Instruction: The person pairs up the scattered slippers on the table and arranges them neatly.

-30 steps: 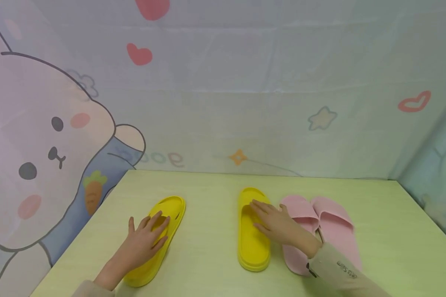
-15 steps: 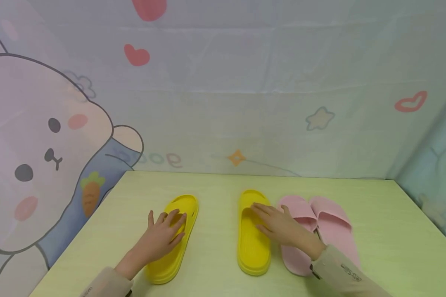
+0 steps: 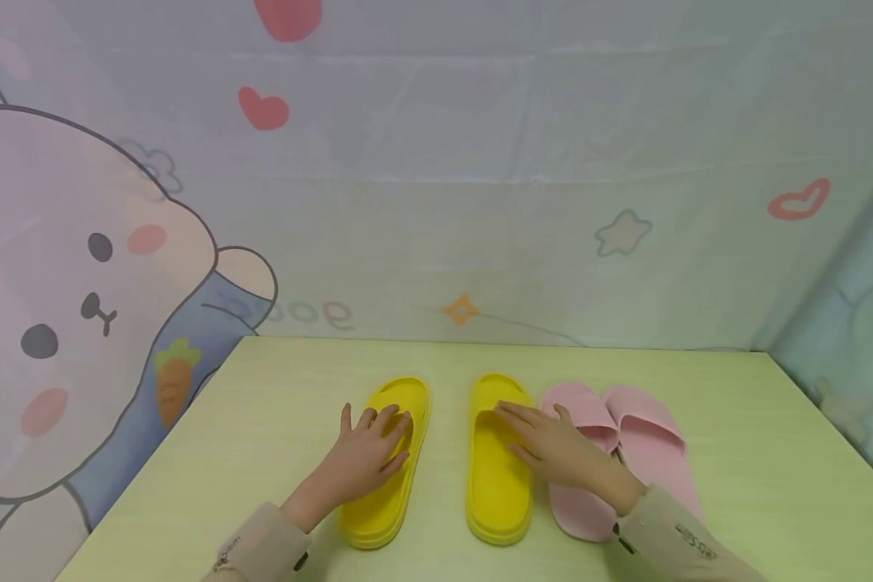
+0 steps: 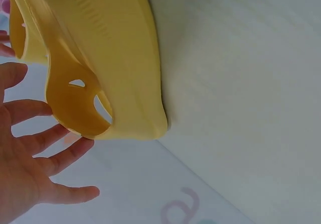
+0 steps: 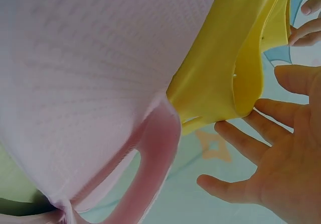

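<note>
Two yellow slippers lie on the table, toes toward the far edge. My left hand (image 3: 364,454) is over the left yellow slipper (image 3: 377,519), its fingers spread. In the left wrist view several fingertips touch the rim of that slipper's strap (image 4: 75,103), which has cut-out holes. The right yellow slipper (image 3: 496,501) stands nearly straight, a narrow gap apart from the left one. My right hand (image 3: 556,447) reaches over it from the right with extended fingers. Its fingertips touch the strap edge (image 5: 248,91) in the right wrist view. Neither hand curls round a slipper.
A pair of pink slippers (image 3: 647,412) sits side by side just right of the yellow ones, partly under my right forearm. Behind the pale table (image 3: 757,453) hangs a printed cloth (image 3: 436,162) with a cartoon bear and hearts.
My left hand has moved right along the table, and the left yellow slipper has slid with it toward the right one, turning straighter. The right hand and its slipper have stayed nearly still.
</note>
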`<move>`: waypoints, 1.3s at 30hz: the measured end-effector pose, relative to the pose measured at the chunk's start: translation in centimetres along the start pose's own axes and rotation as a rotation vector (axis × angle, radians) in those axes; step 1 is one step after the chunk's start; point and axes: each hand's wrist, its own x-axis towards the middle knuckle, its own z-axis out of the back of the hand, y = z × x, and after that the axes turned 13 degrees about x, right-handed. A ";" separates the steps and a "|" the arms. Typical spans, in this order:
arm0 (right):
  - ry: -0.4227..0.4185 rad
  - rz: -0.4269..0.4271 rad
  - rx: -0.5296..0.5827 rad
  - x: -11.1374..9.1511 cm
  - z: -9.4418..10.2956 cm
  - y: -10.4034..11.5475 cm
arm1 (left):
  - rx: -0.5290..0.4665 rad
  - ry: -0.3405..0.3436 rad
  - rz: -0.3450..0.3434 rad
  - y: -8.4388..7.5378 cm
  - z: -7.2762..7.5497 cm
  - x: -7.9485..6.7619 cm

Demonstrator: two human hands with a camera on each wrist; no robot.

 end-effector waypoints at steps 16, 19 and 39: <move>0.005 0.024 -0.005 -0.2 0.1 -0.2 | 0.015 -0.070 -0.063 -2.6 -0.6 3.4; 0.011 0.020 -0.003 -0.2 0.1 -0.2 | 0.014 -0.064 -0.051 -3.1 -0.5 3.8; 0.067 0.033 0.010 0.0 0.2 -0.8 | 0.003 0.016 -0.014 -4.7 -0.1 4.9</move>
